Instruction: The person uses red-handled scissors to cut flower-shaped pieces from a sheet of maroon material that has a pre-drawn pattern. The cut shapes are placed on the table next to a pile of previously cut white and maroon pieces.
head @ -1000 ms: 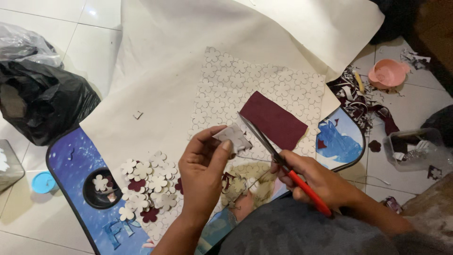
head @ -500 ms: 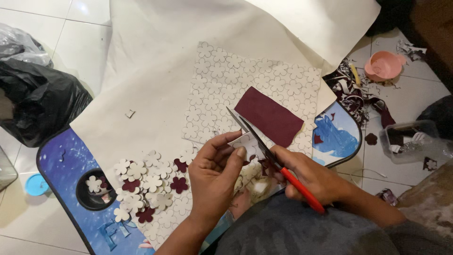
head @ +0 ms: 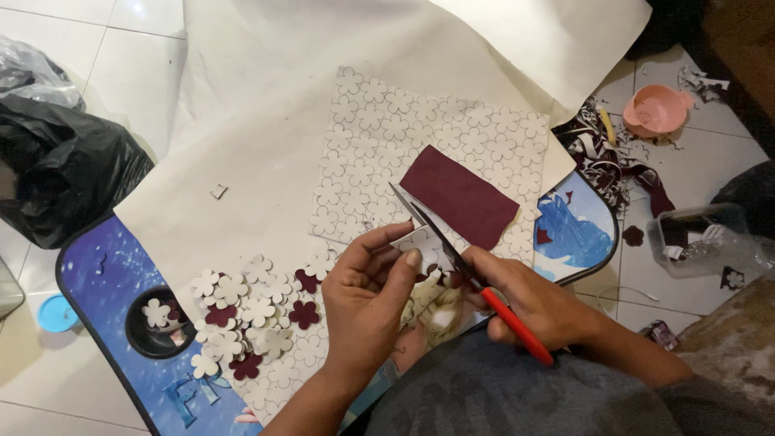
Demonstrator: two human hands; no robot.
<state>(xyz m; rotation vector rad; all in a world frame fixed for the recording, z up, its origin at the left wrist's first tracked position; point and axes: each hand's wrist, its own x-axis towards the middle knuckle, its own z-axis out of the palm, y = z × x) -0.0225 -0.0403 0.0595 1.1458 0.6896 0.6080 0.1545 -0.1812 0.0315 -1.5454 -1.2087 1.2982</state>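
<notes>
1. Left hand point(head: 367, 299) pinched a small white paper piece point(head: 420, 240) just above the lap tray point(head: 97, 282).
2. Right hand point(head: 529, 303) gripped red-handled scissors point(head: 452, 254), blades at the piece.
3. Tray's round cup recess point(head: 153, 327) held cut flowers point(head: 155, 312), white and maroon.
4. Pink bowl point(head: 655, 109) on the floor: contents unclear.
5. Clear plastic box point(head: 702, 238): dark scraps inside.

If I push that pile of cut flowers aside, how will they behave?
The flowers look thin, flat and light, so they would probably scatter or slide over each other rather than move together. They overlap loosely on the paper, so some may flip or slip off its edge.
</notes>
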